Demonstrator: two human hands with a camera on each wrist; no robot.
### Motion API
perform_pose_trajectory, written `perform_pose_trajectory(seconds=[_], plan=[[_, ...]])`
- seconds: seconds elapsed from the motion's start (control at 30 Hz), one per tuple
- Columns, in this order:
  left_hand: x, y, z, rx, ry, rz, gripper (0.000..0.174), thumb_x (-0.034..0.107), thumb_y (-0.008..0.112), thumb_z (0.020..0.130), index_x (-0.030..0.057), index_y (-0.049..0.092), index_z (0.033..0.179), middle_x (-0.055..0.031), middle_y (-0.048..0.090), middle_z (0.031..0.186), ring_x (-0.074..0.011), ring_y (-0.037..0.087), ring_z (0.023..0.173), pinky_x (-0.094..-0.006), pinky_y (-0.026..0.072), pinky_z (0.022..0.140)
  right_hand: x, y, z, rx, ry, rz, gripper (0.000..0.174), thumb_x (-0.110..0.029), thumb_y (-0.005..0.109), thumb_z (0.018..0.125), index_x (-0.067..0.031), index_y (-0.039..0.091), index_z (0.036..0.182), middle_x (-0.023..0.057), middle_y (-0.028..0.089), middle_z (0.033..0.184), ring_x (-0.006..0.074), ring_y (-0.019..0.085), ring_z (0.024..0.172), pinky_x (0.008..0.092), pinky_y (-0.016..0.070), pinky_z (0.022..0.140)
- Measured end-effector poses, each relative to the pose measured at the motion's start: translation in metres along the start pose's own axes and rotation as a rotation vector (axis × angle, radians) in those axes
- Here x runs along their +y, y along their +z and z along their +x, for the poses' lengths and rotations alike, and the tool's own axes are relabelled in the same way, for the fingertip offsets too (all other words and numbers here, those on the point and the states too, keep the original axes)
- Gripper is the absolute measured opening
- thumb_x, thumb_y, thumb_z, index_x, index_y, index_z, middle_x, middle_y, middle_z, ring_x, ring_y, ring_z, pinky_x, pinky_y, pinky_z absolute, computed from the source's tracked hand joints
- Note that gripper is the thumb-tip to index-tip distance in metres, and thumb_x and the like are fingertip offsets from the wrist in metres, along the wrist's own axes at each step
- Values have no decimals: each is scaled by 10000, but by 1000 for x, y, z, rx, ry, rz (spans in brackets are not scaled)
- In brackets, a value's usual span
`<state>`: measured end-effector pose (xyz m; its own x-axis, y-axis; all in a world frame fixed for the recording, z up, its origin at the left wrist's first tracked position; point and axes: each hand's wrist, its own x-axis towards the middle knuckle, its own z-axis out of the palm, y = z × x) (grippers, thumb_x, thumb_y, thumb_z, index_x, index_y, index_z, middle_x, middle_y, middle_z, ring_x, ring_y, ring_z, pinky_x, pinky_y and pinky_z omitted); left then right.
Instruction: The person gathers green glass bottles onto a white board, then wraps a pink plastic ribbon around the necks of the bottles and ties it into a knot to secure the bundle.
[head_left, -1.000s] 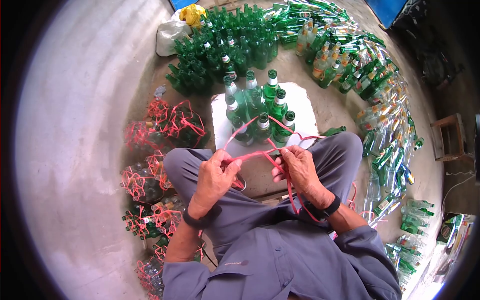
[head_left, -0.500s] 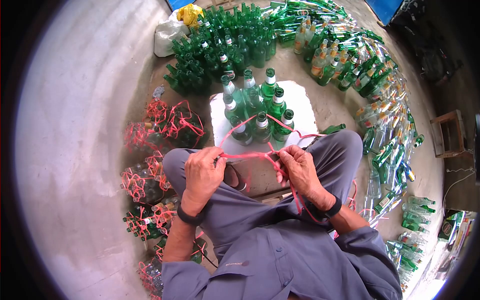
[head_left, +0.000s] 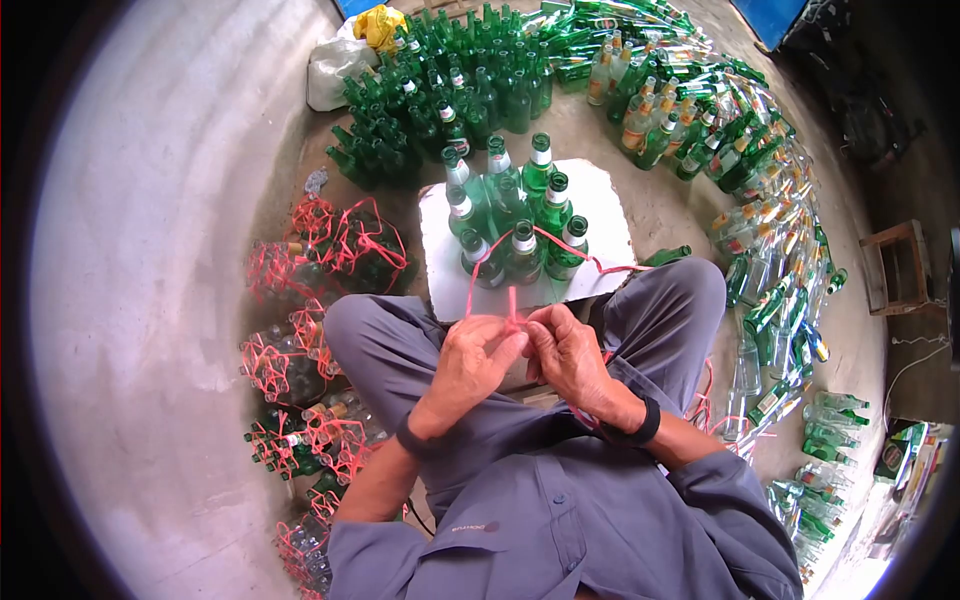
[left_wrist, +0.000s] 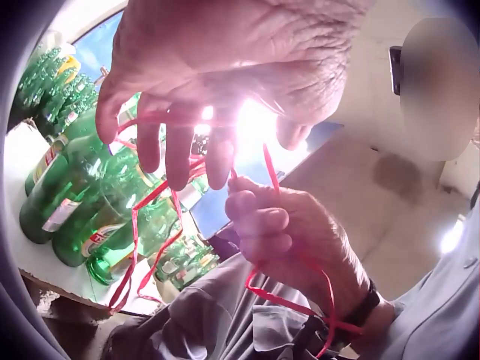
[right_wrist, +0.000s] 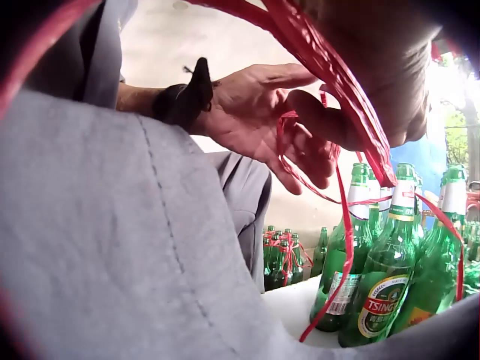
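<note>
Several upright green bottles [head_left: 512, 222] stand clustered on a white board [head_left: 600, 205] in front of my knees. A red string [head_left: 511, 300] loops around the nearest bottles and runs back to my hands. My left hand [head_left: 503, 345] and right hand [head_left: 536, 340] meet over my lap, both pinching the string where its ends cross. From the left wrist, the left hand's fingers [left_wrist: 177, 154] hang among strands of red string [left_wrist: 135, 232] and the right hand [left_wrist: 259, 217] grips it. In the right wrist view the string [right_wrist: 345, 210] drops to the bottles [right_wrist: 382, 281].
Bottle bundles netted in red string [head_left: 340, 245] lie on the floor at my left. A dense stand of green bottles [head_left: 450, 85] fills the back, and bottles lying flat [head_left: 760, 190] curve along the right. A wooden stool [head_left: 900, 270] is far right, a white sack [head_left: 335, 70] back left.
My hands, apart half a second ago with the string stretched between them, have come together. The loop round the bottles has narrowed.
</note>
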<state>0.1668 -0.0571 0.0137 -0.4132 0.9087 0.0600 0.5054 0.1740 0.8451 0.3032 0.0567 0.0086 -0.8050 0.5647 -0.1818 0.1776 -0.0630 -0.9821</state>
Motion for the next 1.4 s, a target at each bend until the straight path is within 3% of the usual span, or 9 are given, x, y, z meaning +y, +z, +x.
perform_pose_trajectory(seconds=[0.13, 0.3, 0.47, 0.73, 0.87, 0.93, 1.0, 1.23, 1.4], plan=[[11, 1, 0, 19, -167, -148, 269, 220, 636, 942, -40, 703, 968, -118, 712, 908, -252, 671, 859, -337, 492, 860, -1, -1, -1, 8, 74, 95, 200, -147, 498, 1041, 45, 543, 1075, 79, 626, 708, 108, 610, 540, 270, 482, 485], [18, -1, 1, 20, -367, -539, 279, 169, 594, 982, -60, 679, 1117, -54, 711, 948, -68, 585, 886, -234, 477, 797, 2, -1, 1, -5, 28, 9, 149, -128, 504, 1038, 19, 526, 1038, 45, 612, 728, 86, 597, 537, 238, 478, 469], [18, 1, 5, -25, -330, -463, 278, 182, 581, 983, -44, 689, 1105, -31, 689, 860, -81, 584, 816, -254, 483, 751, 8, 5, -3, -64, -114, -107, 117, -101, 499, 1033, 13, 520, 1044, 52, 620, 723, 92, 599, 540, 252, 461, 468], [10, 1, 1, 131, -425, -506, 253, 157, 557, 993, -20, 704, 1100, -5, 681, 829, -68, 561, 720, -249, 459, 656, 13, -2, 7, 67, 92, 225, 221, -100, 490, 1033, 61, 516, 1182, 68, 636, 765, 138, 664, 658, 263, 565, 597], [6, -13, -5, 227, -399, -621, 196, 92, 588, 982, -10, 699, 1108, -24, 676, 1024, -86, 594, 863, -234, 476, 813, 23, -20, 18, 146, 101, 348, 261, -142, 499, 1034, 77, 533, 1173, 116, 692, 894, 151, 677, 766, 275, 570, 742], [7, -20, -4, 340, -99, -372, 193, 97, 581, 989, -2, 697, 1108, -31, 665, 1088, -93, 576, 991, -256, 444, 931, 14, -33, 21, 151, 139, 340, 280, -169, 506, 1030, 61, 548, 1185, 118, 704, 945, 146, 672, 813, 272, 548, 794], [12, -27, -9, 355, -145, -368, 191, 107, 571, 999, 9, 695, 1107, -40, 655, 1102, -119, 565, 1048, -279, 416, 983, 12, -46, 25, 154, 200, 476, 322, -160, 508, 1005, 89, 554, 1205, 115, 706, 950, 159, 658, 862, 281, 527, 845], [0, -37, -24, 502, -298, -771, 247, 183, 558, 1020, -6, 676, 1124, -37, 623, 801, -77, 491, 538, -194, 370, 482, -2, -79, 37, 84, 198, 667, 293, -151, 546, 991, 35, 577, 1216, 73, 699, 1012, 88, 551, 809, 216, 444, 698], [-16, -27, -31, 430, -394, -882, 277, 210, 527, 1030, -29, 651, 1096, -76, 648, 812, -114, 560, 547, -218, 425, 477, -23, -87, 40, 25, 146, 832, 282, -146, 547, 1004, 28, 573, 1224, 76, 696, 1058, 102, 588, 814, 219, 478, 661]])
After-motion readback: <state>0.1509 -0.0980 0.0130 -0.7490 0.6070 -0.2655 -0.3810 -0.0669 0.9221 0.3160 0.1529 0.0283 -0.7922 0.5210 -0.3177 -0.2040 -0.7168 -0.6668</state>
